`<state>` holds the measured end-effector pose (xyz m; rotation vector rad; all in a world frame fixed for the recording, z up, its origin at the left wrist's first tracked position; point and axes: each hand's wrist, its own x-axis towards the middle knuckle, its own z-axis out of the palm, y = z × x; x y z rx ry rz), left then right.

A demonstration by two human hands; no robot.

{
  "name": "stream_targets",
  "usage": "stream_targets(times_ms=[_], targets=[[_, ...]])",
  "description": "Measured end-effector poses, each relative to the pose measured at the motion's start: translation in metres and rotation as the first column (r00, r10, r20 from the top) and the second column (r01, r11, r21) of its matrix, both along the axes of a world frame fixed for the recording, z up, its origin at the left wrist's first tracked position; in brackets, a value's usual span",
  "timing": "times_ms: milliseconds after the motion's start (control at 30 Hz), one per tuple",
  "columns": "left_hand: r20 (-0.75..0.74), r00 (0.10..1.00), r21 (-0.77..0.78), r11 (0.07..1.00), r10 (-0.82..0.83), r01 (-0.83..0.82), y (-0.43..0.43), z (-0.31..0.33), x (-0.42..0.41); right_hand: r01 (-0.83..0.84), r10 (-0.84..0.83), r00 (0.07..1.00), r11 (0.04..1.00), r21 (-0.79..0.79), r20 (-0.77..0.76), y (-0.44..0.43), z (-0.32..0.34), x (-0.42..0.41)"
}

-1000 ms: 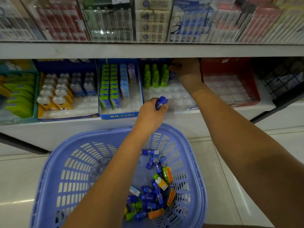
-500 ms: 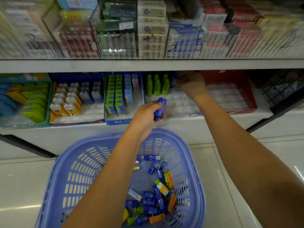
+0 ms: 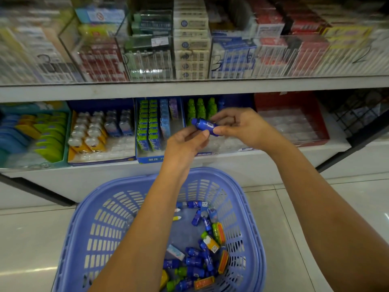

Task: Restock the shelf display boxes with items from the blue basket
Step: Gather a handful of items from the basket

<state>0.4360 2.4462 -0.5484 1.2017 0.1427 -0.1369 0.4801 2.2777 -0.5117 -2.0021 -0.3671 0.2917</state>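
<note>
Head view: I see the small blue bottle (image 3: 205,126) held between both hands above the blue basket (image 3: 69,239), just in front of the shelf. The left hand (image 3: 183,144) pinches its underside near the cap; the right hand (image 3: 242,127) pinches its base end. Its long axis runs nearly level, cap leftward. The display box (image 3: 227,142) with green bottles (image 3: 201,108) lies straight beyond; I judge the right hand nearer its bare slots.

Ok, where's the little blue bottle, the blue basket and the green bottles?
little blue bottle (image 3: 205,124): head view, its labelled middle.
blue basket (image 3: 126,184): head view, far rim.
green bottles (image 3: 200,110): head view, middle bottle's body.
</note>
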Motion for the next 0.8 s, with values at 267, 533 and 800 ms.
stream_targets(times_ms=[267, 533, 800], targets=[[0.071, 0.995, 0.352, 0.932, 0.067, -0.088, -0.011, -0.008, -0.003, 0.017, -0.026, 0.997, 0.991, -0.13, -0.072, 0.004, -0.009, -0.004], [0.312, 0.938, 0.552, 0.775, 0.15, -0.307, -0.024, -0.006, 0.004, 0.295, -0.286, 0.954, 0.948, 0.121, -0.086, 0.014, 0.003, -0.006], [0.415, 0.9, 0.561, 0.743, 0.13, -0.366, -0.035, -0.005, 0.02, 0.408, -0.406, 0.913, 0.9, 0.155, -0.043, 0.017, 0.001, 0.001]])
